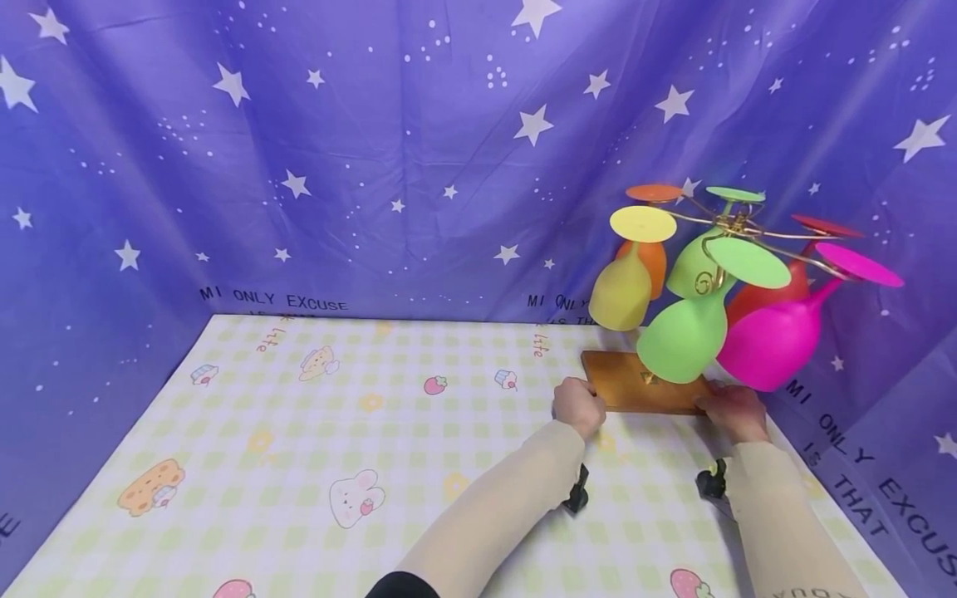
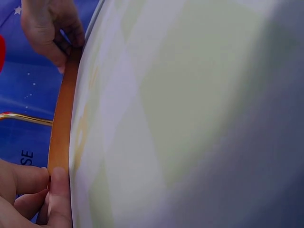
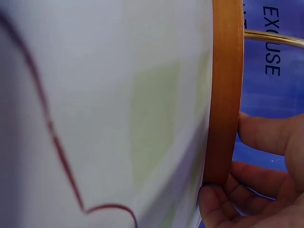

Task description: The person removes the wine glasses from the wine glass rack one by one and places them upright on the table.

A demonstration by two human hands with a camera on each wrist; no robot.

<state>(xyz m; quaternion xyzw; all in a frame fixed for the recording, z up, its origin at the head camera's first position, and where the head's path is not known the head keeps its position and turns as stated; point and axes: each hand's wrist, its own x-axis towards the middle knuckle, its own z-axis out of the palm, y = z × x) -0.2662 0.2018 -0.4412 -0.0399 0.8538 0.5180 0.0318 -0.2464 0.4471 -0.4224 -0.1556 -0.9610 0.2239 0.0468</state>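
A wine glass rack stands at the back right of the table, with a brown wooden base [image 1: 619, 384] and gold metal arms [image 1: 781, 249]. Several coloured goblets hang upside down from it: a yellow goblet [image 1: 624, 286], a front green goblet [image 1: 684, 336], a magenta goblet [image 1: 773, 345], plus orange, red and another green behind. My left hand [image 1: 579, 407] pinches the base's left end between thumb and fingers [image 2: 59, 190]. At the right end, my right hand [image 1: 736, 411] grips the base, thumb [image 3: 263, 135] on top and fingertips at its lower edge. The gold stem rises between both hands.
A checked cloth [image 1: 292, 465] with cartoon prints covers the table. Purple star-printed curtains [image 1: 419, 149] hang behind and at both sides, close to the rack on the right. Dark wrist devices [image 1: 576, 490] sit under both forearms.
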